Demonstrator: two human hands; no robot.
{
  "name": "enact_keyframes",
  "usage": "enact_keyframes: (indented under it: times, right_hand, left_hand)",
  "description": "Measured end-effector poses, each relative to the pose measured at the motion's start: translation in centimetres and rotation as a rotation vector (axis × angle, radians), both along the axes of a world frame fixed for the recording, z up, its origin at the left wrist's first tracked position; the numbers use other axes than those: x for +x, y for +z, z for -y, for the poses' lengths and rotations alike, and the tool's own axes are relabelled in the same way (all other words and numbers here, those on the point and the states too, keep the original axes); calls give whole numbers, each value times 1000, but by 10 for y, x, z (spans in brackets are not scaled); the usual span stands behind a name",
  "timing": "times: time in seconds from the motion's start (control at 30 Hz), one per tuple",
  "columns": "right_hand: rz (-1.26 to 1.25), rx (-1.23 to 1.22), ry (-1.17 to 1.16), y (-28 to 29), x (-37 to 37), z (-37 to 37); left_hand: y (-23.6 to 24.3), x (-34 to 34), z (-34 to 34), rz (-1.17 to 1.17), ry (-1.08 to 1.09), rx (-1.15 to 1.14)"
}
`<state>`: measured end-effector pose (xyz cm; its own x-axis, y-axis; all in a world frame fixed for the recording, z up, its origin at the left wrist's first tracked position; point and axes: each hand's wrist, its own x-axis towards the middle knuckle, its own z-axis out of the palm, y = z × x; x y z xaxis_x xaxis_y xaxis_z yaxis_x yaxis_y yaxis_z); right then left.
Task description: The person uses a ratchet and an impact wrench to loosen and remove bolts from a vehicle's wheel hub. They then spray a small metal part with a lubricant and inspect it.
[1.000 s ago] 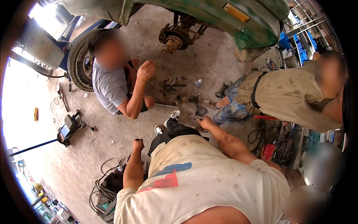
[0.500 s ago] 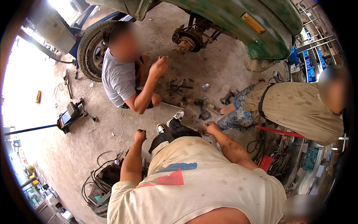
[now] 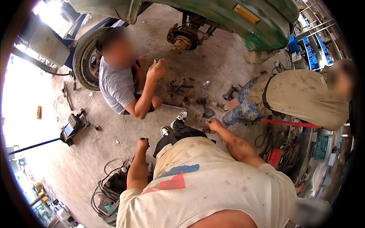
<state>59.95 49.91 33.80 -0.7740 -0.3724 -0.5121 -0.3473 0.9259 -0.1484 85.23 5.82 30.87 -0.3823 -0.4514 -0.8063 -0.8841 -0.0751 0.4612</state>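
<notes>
Reaching: right hand (image 3: pixel 215 124) down at the floor (image 3: pixel 114 125), fingers curled over small dark parts (image 3: pixel 198 121) just past the person's shoe (image 3: pixel 179 117).
Right grip: half closed; whether it has a part in it, cannot tell, the palm faces away.
Left grip: left hand (image 3: pixel 143 144) closed in a fist, held up beside the knee, apart from the parts. Anything inside it is hidden.
Parts: loose on the floor between the person's feet and the bare hub (image 3: pixel 182 38), in a scatter of dark metal pieces and tools (image 3: pixel 180 85).
Step, as judged: sorting or picking among the loose hub parts; the right hand works and the left waits.
A pick-up would call for: a fingertip pinch on one small piece, since the pieces lie close together on gritty concrete.
Containers: a small can (image 3: pixel 206 84) stands upright among the tools, capped, its contents unseen. Blue bins (image 3: pixel 310 57) on the shelves at right are too far to read. No tray or bowl lies by the parts.
Around: a crouching co-worker's hand (image 3: pixel 156 70) is raised over the tool scatter; a second co-worker bends in from the right. Green vehicle (image 3: pixel 228 15) above, wheel (image 3: pixel 88 60) at left, cables (image 3: pixel 110 182) by the left elbow.
</notes>
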Motion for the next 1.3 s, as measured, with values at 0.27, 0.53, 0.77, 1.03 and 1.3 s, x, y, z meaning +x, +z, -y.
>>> enact_keyframes:
  times: [0.27, 0.53, 0.77, 1.03, 1.3]
  right_hand:
    - [156, -1, -272, 44, 15, 24]
    - [68, -100, -250, 52, 26, 19]
    - [70, -155, -219, 50, 26, 21]
    - [86, -136, -224, 60, 11, 32]
    - [222, -57, -279, 78, 5, 41]
  left_hand:
    - [15, -2, -2, -23, 22, 20]
    - [7, -12, -5, -41, 33, 8]
    - [14, -10, -7, -17, 36, 41]
    - [9, -14, -2, 8, 12, 15]
    - [8, -17, 0, 10, -7, 26]
